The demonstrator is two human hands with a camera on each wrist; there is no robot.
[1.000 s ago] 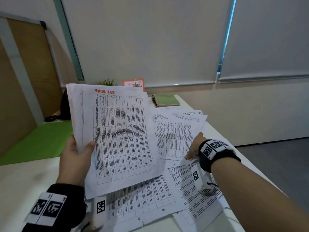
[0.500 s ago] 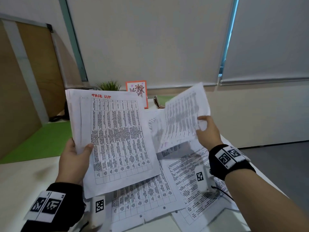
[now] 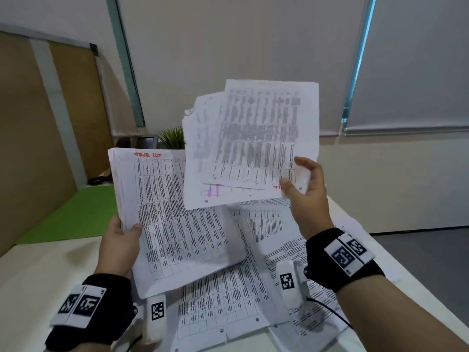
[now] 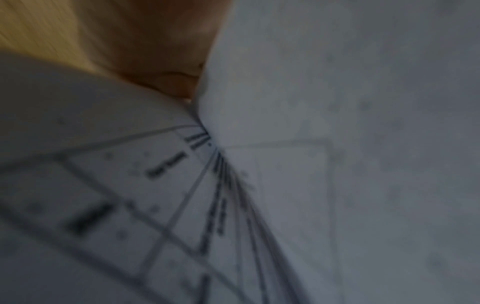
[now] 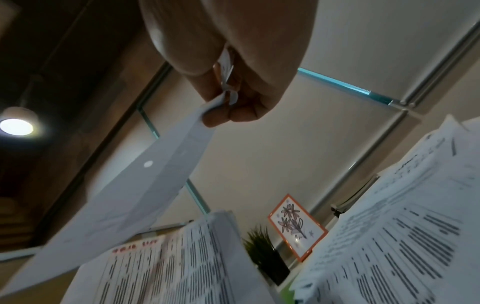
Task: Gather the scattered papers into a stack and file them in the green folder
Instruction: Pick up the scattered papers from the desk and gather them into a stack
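Loose papers [image 3: 228,301] still cover the near bench [image 3: 38,275]. Above them the left hand [image 3: 118,246] grips the stack [image 3: 175,217]; the right hand [image 3: 305,194] has lifted 2 pinched sheets [image 3: 253,143] toward it. The green folder is hidden behind them.

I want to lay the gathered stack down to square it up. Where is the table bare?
Bare white table lies left of the left hand, up to the green surface. Crowded: loose sheets cover the middle and right, under the right hand; only a thin strip shows along the right edge.
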